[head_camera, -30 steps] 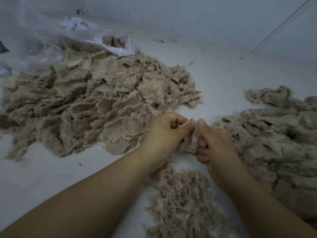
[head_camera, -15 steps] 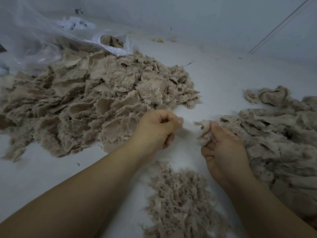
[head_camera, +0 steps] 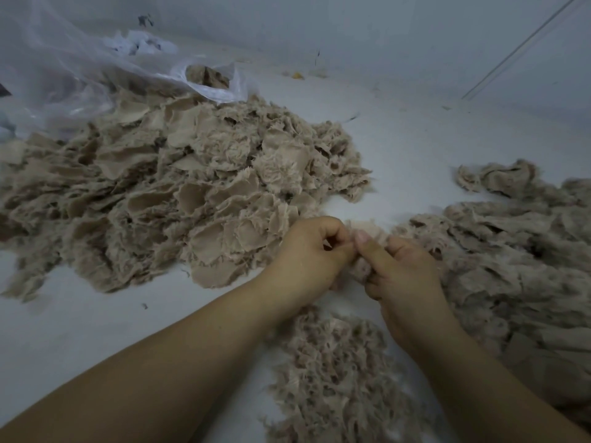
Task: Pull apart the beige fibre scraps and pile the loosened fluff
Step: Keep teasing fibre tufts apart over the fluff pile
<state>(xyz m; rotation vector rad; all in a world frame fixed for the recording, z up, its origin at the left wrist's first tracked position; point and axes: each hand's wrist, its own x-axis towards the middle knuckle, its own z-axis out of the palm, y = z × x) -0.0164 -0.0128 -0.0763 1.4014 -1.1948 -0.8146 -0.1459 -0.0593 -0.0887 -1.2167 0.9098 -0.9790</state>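
1. Left hand (head_camera: 303, 251) and right hand (head_camera: 399, 270) met at frame centre, knuckles nearly touching, both above the white counter (head_camera: 80, 321).
2. Both hands pinched one beige fibre scrap (head_camera: 367, 228) between them: left fingers curled around its left edge, right thumb and curled fingers on its right edge. Scrap was mostly hidden by the fingers; only a frayed bit showed above them.
3. Loosened fluff pile (head_camera: 339, 378) lay at lower centre, directly below the hands, between the two forearms.
4. Large heap of scraps (head_camera: 166, 199) filled the left and centre-left of frame, its near edge just beside the left hand.
5. Second heap (head_camera: 518, 257) ran along the right side, touching the right hand.
6. Clear plastic bag (head_camera: 96, 71) sat at upper left, its mouth overlapping the top of the large heap, some scraps inside.
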